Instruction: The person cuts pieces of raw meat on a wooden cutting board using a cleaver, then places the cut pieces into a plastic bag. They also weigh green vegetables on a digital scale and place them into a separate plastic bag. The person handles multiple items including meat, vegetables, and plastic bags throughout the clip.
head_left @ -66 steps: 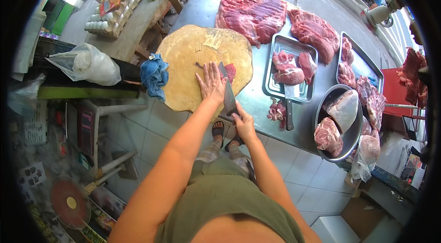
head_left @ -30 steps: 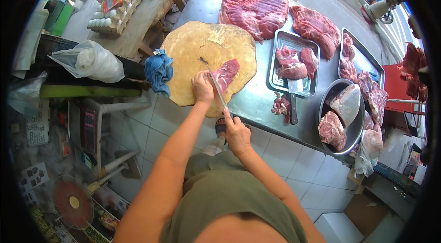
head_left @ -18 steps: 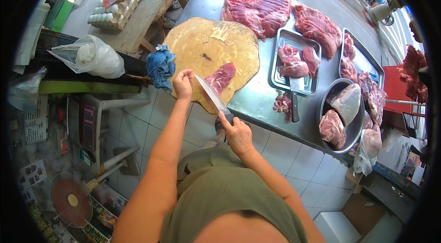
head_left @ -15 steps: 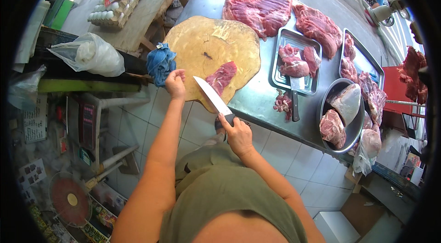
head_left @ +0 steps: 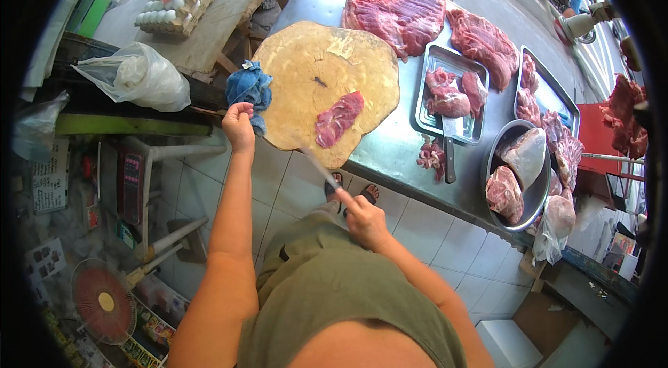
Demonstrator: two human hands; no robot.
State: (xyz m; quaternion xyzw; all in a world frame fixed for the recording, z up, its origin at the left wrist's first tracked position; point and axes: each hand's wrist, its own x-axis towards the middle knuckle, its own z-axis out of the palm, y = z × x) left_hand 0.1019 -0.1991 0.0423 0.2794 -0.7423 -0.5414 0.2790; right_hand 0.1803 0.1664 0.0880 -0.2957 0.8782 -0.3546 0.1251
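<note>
My right hand is wrapped around the handle of a knife. Its blade, seen edge-on and blurred, points up-left past the near rim of a round wooden chopping block. A flat slice of red meat lies on the block's near right part, apart from the blade. At the block's left edge sits a crumpled blue cloth. My left hand is at the cloth's lower edge with its fingers curled together; whether they pinch the cloth or anything else is hidden.
The metal table also bears large meat slabs, a tray with meat and a second knife, meat scraps, and a steel bowl of meat. Left are a plastic bag, eggs and a fan.
My left hand has moved left, to the lower edge of the blue cloth. My right hand has drawn the knife back toward me and turned it edge-on, away from the meat slice.
</note>
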